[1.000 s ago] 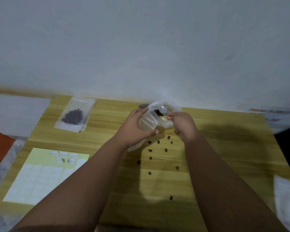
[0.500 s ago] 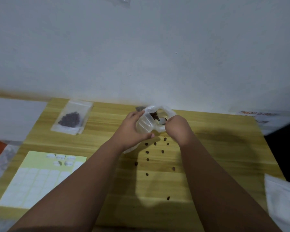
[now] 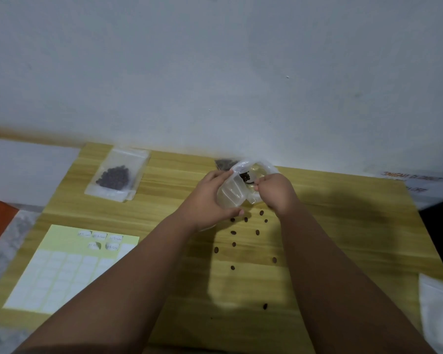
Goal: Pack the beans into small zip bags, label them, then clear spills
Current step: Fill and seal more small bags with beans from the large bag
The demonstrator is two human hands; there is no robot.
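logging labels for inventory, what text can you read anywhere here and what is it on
"JANGAN DI": orange print on the white paper by the wall at the right, a likely reading; the rest is blurred.
Handwriting on a few stickers atop the label sheet: too blurred to read.
Filled zip bag and held zip bag: no text shows.

table (image 3: 343,226): pale wood grain, smooth, matt
bag (image 3: 230,195): clear glossy plastic
label sheet (image 3: 62,272): matt paper
wall (image 3: 215,72): matt paint
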